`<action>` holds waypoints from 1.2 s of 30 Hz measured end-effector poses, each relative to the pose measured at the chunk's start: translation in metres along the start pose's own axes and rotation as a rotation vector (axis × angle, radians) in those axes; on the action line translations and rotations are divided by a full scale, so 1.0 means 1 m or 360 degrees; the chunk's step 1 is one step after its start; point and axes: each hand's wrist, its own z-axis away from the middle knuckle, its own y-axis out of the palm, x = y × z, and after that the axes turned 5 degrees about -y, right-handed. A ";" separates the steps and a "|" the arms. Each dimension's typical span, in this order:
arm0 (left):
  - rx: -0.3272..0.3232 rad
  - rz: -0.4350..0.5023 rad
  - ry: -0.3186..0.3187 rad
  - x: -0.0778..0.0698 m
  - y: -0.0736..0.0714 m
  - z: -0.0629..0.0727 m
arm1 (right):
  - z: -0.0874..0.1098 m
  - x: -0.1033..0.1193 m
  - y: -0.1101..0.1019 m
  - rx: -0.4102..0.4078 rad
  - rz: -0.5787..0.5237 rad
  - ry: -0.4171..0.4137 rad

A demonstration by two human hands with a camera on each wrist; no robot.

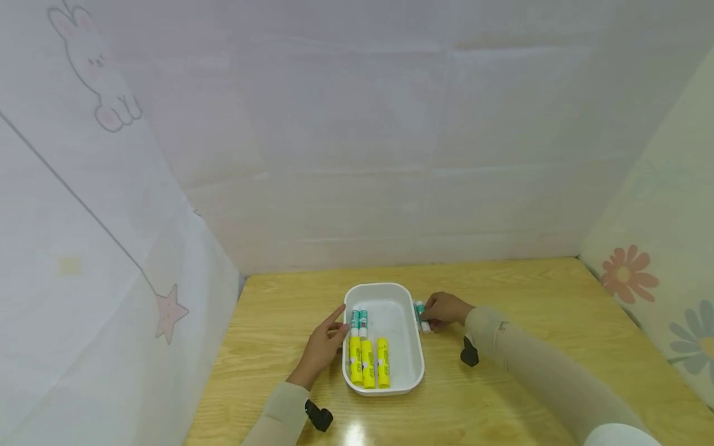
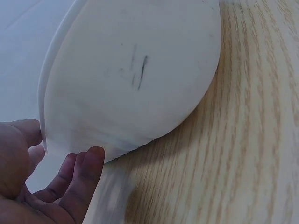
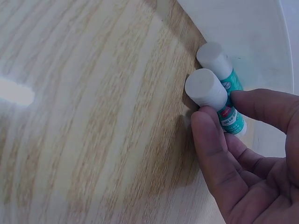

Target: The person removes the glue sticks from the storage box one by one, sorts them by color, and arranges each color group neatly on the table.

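A white tray [image 1: 390,291] stands on the table, with two green-and-white glue sticks [image 1: 364,322] lying side by side at its left. Below them inside lie three yellow sticks [image 1: 383,362] with dark print. My left hand [image 1: 325,344] holds the tray's left side, thumb at the rim and fingers against the outer wall [image 2: 126,84]. Outside the right wall, my right hand [image 1: 446,310] pinches a green glue stick [image 3: 205,88] with a white cap between thumb and fingers. Another such glue stick [image 3: 215,58] lies beside it, close against the tray.
The wooden table [image 1: 502,279] reaches back to a pale cloth wall [image 1: 357,155]. Cloth with printed flowers [image 1: 627,272] hangs on the right, and one with a star [image 1: 170,313] on the left. A black wrist device [image 1: 319,416] sits by each sleeve.
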 end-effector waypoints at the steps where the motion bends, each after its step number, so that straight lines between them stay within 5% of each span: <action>1: 0.0000 0.0001 0.0003 0.000 0.000 0.001 | 0.000 0.000 0.001 0.0006 -0.0006 -0.0007; 19: 0.0014 0.0030 0.0023 0.003 0.000 0.002 | -0.002 -0.005 -0.003 -0.0025 -0.0129 -0.0086; 30: 0.0002 0.0019 0.0036 -0.002 -0.003 0.002 | 0.014 0.009 -0.015 -0.0010 -0.0170 -0.0077; 36: 0.0004 0.0009 0.0032 -0.003 -0.005 0.001 | 0.016 0.011 -0.023 -0.0033 -0.0082 -0.0083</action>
